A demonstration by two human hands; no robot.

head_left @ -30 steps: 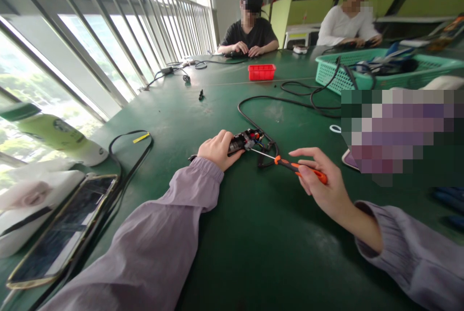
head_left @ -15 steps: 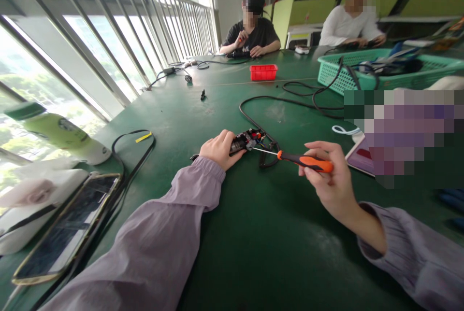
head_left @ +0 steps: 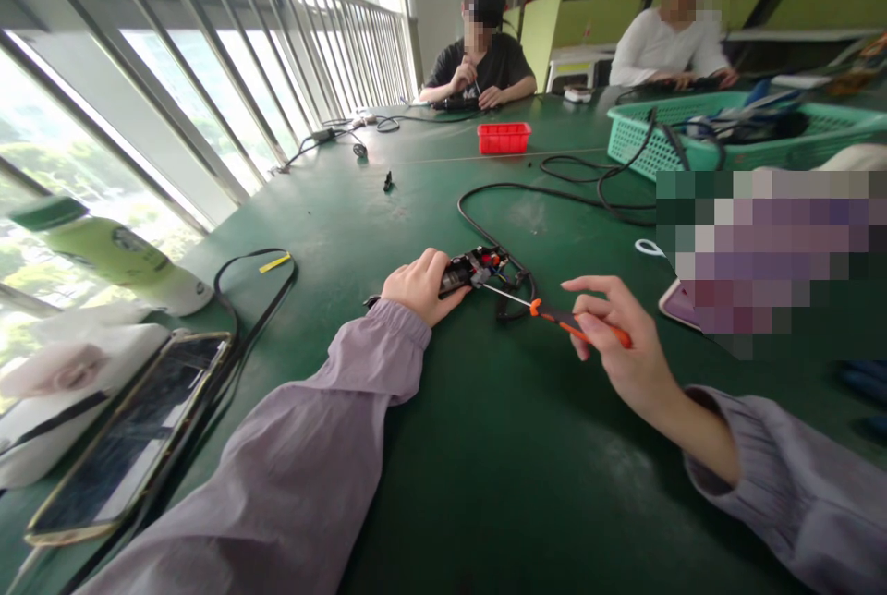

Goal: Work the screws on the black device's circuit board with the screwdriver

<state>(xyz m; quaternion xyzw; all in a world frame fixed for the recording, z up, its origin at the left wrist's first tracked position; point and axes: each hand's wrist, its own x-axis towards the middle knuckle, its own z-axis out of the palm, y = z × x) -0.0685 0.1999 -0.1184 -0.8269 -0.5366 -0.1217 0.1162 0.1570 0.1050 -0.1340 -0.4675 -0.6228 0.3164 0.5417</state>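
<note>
Screwdriver (head_left: 551, 312) swung slightly; long axis runs forward-left, tip (head_left: 487, 286) at device (head_left: 457, 275); right grip (head_left: 620, 341) pinches handle (head_left: 568, 321), left grip (head_left: 419, 288) clamps device.

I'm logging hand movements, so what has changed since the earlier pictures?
The right hand has shifted on the screwdriver: its forefinger reaches further toward the shaft than half a second ago, and the handle has turned, showing a different side. Across the table, a co-worker's hand has risen since the first picture. The left hand stays on the black device; nothing was let go.
</note>
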